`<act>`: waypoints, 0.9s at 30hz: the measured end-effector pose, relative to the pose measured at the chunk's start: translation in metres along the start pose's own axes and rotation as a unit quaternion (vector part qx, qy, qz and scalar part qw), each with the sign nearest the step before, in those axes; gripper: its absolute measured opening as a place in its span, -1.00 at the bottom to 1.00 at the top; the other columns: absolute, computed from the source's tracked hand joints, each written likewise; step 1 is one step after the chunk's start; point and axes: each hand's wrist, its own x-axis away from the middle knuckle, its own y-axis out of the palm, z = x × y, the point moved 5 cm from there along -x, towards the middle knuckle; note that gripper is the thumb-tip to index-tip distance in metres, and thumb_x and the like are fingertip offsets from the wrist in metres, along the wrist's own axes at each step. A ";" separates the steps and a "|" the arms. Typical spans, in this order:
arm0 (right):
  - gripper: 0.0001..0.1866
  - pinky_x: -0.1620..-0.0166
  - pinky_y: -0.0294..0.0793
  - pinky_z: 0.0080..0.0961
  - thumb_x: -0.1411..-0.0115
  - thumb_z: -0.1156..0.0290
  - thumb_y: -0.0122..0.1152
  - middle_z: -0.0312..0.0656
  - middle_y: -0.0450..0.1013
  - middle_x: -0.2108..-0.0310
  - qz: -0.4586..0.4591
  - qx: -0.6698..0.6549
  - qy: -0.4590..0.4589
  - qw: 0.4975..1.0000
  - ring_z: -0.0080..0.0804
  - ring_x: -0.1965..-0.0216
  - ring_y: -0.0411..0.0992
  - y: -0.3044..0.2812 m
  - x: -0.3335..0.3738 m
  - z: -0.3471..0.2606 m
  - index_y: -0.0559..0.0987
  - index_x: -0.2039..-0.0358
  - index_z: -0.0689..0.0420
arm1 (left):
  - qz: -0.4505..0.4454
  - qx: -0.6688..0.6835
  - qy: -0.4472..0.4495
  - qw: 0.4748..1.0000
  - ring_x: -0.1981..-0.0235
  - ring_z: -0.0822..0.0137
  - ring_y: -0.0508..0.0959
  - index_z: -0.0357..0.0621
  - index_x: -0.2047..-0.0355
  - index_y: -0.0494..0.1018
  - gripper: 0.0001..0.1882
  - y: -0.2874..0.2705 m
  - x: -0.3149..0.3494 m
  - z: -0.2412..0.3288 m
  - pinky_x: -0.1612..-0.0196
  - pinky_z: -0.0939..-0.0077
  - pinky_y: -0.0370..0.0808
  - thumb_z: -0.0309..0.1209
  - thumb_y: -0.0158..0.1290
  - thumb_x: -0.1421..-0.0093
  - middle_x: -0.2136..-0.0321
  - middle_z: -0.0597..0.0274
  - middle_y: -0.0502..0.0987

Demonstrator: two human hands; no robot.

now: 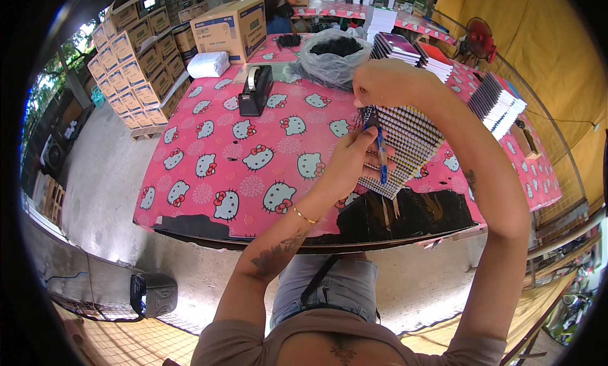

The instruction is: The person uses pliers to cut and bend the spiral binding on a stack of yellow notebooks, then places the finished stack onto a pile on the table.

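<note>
The left hand (pixel 354 155) is closed around a slim blue-handled, plier-like tool (pixel 383 163), whose dark tip is held against the upper left side of a stack of white sheets bound with black coils (pixel 411 141). By the right hand (pixel 375 87), bent over from above, that upper end is reached; its fingertips are largely hidden, so whether they are pinched together cannot be told. The stack is laid right of the middle of the pink, cat-patterned tabletop (pixel 266 185), its lowest corner brought onto a torn black patch (pixel 437 211) at the near edge.

A coil could be bent or a sheet nicked if the tool slips; the stack could be fanned apart or pushed over the near edge if it is pressed unevenly. Rearward movement is limited by a clear plastic bag of black wiry material (pixel 329 76) near the right hand. Toward the left edge, ample room is offered, up to a black tape dispenser (pixel 255 95) near the far edge.
</note>
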 end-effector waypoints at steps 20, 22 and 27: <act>-0.77 0.32 0.53 -0.17 0.02 0.31 0.21 0.04 0.56 0.43 0.024 0.031 0.001 0.999 0.00 0.37 0.55 0.013 -0.008 -0.003 0.64 0.46 0.23 | 0.017 -0.039 -0.008 0.999 0.39 0.21 0.63 -0.25 0.06 0.32 -0.57 -0.006 0.005 -0.007 0.40 0.37 0.60 -0.10 -0.19 -0.35 0.35 0.08 0.54; -0.77 0.32 0.54 -0.19 0.03 0.31 0.23 0.03 0.56 0.44 0.009 0.043 -0.004 0.999 -0.01 0.37 0.56 0.016 -0.011 -0.003 0.65 0.46 0.21 | 0.028 -0.033 -0.008 0.999 0.43 0.24 0.62 -0.23 0.07 0.32 -0.59 -0.008 0.003 -0.006 0.43 0.37 0.59 -0.10 -0.18 -0.35 0.39 0.12 0.53; -0.78 0.31 0.55 -0.20 0.01 0.30 0.22 0.01 0.57 0.44 0.009 0.096 -0.046 0.994 -0.04 0.37 0.57 0.025 -0.017 0.001 0.65 0.46 0.19 | 0.024 -0.033 0.000 0.999 0.54 0.31 0.54 -0.19 0.13 0.33 -0.61 -0.007 0.001 -0.010 0.49 0.38 0.56 -0.08 -0.14 -0.34 0.47 0.20 0.47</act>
